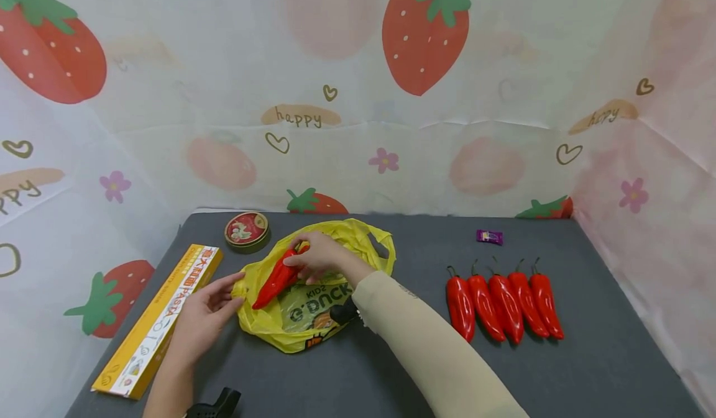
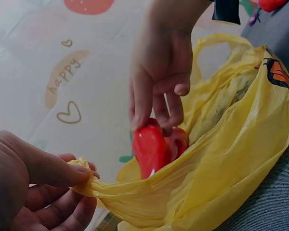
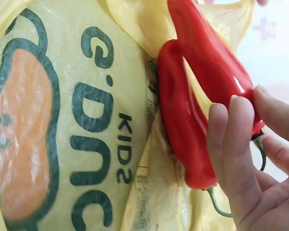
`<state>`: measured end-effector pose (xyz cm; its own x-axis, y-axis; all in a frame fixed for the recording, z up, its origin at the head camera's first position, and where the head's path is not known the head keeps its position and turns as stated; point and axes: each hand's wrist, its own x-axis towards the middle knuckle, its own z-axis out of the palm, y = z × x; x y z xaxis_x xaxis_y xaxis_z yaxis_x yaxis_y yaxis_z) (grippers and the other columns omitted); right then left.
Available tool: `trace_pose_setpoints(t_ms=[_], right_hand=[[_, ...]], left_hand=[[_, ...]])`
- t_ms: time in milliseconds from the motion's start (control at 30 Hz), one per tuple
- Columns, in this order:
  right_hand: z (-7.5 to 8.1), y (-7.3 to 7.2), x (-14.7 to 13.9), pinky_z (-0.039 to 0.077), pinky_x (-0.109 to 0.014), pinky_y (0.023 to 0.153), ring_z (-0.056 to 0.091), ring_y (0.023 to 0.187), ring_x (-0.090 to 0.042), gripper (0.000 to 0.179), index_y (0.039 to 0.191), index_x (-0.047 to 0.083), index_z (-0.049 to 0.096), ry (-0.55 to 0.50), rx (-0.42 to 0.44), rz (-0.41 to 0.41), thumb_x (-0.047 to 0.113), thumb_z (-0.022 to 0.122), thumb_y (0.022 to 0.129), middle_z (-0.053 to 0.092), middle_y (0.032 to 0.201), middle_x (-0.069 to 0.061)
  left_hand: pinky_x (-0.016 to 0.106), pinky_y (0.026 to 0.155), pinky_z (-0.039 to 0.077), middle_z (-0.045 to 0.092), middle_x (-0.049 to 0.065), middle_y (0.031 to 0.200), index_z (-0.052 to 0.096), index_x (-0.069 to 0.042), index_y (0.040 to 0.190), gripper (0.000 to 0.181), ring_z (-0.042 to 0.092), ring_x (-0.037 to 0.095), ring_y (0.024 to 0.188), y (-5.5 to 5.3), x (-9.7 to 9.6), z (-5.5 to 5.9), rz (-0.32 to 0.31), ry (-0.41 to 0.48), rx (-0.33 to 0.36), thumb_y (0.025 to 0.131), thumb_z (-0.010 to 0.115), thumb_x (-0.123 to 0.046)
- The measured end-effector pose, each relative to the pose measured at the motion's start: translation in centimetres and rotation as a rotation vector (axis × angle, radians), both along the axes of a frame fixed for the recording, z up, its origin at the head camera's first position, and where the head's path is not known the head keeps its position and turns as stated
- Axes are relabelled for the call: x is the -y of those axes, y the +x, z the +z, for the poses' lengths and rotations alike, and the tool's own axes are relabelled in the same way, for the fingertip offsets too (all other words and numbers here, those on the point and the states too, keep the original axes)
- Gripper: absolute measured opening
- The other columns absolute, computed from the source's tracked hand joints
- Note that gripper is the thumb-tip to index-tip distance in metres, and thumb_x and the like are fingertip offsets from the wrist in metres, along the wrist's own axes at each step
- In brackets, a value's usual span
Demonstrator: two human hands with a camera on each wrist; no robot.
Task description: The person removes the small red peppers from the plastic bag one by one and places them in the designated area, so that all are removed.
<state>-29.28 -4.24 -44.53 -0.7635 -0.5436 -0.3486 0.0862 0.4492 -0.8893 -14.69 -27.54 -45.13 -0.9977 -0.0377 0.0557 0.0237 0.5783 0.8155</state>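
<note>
A yellow plastic bag (image 1: 263,328) printed with lettering lies spread with its mouth facing up. My left hand (image 1: 200,318) pinches the bag's left rim between thumb and fingers, clearly seen in the left wrist view. Over the bag's opening, my right hand (image 1: 323,258) holds a red chili pepper (image 3: 216,53) near its stem end, fingers on one side and thumb on the other. Right beside it, in the right wrist view, a second red pepper (image 3: 180,110) rests against the yellow plastic. From the head view these two overlap and are hard to separate.
Several red peppers (image 1: 506,303) lie in a row on the grey table (image 1: 604,368) at the right. Behind them is a small purple packet (image 1: 490,237). A yellow pasta box (image 1: 162,322) lies along the left, and a round tin (image 1: 247,231) stands behind the bag's left side.
</note>
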Motion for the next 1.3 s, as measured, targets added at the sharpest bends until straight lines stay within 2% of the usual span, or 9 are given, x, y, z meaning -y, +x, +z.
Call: trace_pose_setpoints(t_ms=[233, 433, 600, 733, 833, 967, 1100, 1300], right_hand=[[0.9, 0.2, -1.0, 0.059, -0.057, 0.079, 0.069, 0.072, -0.032, 0.031, 0.123, 0.019, 0.058, -0.071, -0.015, 0.047, 0.028, 0.070, 0.096, 0.067, 0.095, -0.017], [1.8, 1.2, -3.0, 0.057, -0.060, 0.082, 0.070, 0.090, -0.042, 0.031, 0.130, 0.015, 0.055, -0.149, -0.122, 0.054, 0.027, 0.061, 0.102, 0.062, 0.102, -0.015], [2.6, 2.1, -5.4, 0.059, -0.053, 0.081, 0.063, 0.102, -0.048, 0.034, 0.137, 0.012, 0.046, -0.192, -0.200, 0.020, 0.028, 0.049, 0.108, 0.059, 0.105, -0.016], [2.4, 2.8, -7.1, 0.059, -0.046, 0.076, 0.060, 0.096, -0.040, 0.035, 0.140, 0.012, 0.040, -0.223, -0.222, -0.006, 0.028, 0.044, 0.109, 0.057, 0.108, -0.018], [1.9, 3.1, -8.3, 0.059, -0.049, 0.079, 0.060, 0.096, -0.033, 0.037, 0.143, 0.010, 0.037, -0.290, -0.199, -0.031, 0.027, 0.041, 0.110, 0.053, 0.114, -0.018], [1.5, 3.4, -10.2, 0.058, -0.052, 0.087, 0.061, 0.106, -0.029, 0.040, 0.145, 0.010, 0.036, -0.395, -0.159, -0.054, 0.026, 0.042, 0.110, 0.050, 0.124, -0.020], [1.1, 3.3, -12.0, 0.059, -0.043, 0.088, 0.060, 0.111, -0.027, 0.038, 0.145, 0.013, 0.038, -0.473, -0.116, -0.086, 0.023, 0.043, 0.109, 0.050, 0.131, -0.018], [1.2, 4.1, -13.8, 0.057, -0.034, 0.082, 0.060, 0.102, -0.022, 0.036, 0.143, 0.009, 0.039, -0.647, 0.021, -0.146, 0.019, 0.042, 0.109, 0.053, 0.127, -0.009]], left_hand=[[0.013, 0.078, 0.053, 0.068, 0.014, 0.125, 0.059, -0.008, 0.141, 0.046, 0.059, 0.004, 0.096, 0.0, 0.0, 0.0, -0.005, 0.022, 0.003, 0.097, 0.069, -0.017], [0.013, 0.079, 0.052, 0.067, 0.014, 0.127, 0.059, -0.009, 0.141, 0.046, 0.060, 0.005, 0.098, -0.1, -0.1, 0.1, -0.002, 0.020, 0.015, 0.097, 0.069, -0.018], [0.013, 0.079, 0.052, 0.067, 0.013, 0.128, 0.059, -0.009, 0.141, 0.046, 0.060, 0.004, 0.098, -0.3, 0.0, 0.0, 0.001, 0.010, 0.016, 0.097, 0.069, -0.020], [0.013, 0.079, 0.052, 0.067, 0.014, 0.128, 0.059, -0.009, 0.141, 0.046, 0.059, 0.003, 0.097, -0.3, 0.0, -0.1, 0.001, 0.004, 0.024, 0.097, 0.069, -0.020], [0.012, 0.079, 0.052, 0.066, 0.014, 0.129, 0.059, -0.009, 0.141, 0.047, 0.059, 0.002, 0.098, -0.3, 0.0, -0.1, 0.003, -0.002, 0.033, 0.097, 0.069, -0.023], [0.011, 0.080, 0.051, 0.067, 0.014, 0.128, 0.059, -0.009, 0.141, 0.047, 0.058, 0.003, 0.098, -0.2, -0.1, -0.1, 0.006, -0.010, 0.030, 0.098, 0.068, -0.023], [0.011, 0.080, 0.051, 0.067, 0.014, 0.126, 0.058, -0.009, 0.142, 0.046, 0.058, 0.003, 0.098, -0.2, -0.1, -0.2, 0.005, -0.013, 0.029, 0.098, 0.068, -0.021], [0.011, 0.079, 0.051, 0.066, 0.015, 0.129, 0.058, -0.008, 0.141, 0.046, 0.057, 0.001, 0.098, -0.3, -0.2, -0.3, -0.003, -0.011, 0.021, 0.098, 0.068, -0.021]])
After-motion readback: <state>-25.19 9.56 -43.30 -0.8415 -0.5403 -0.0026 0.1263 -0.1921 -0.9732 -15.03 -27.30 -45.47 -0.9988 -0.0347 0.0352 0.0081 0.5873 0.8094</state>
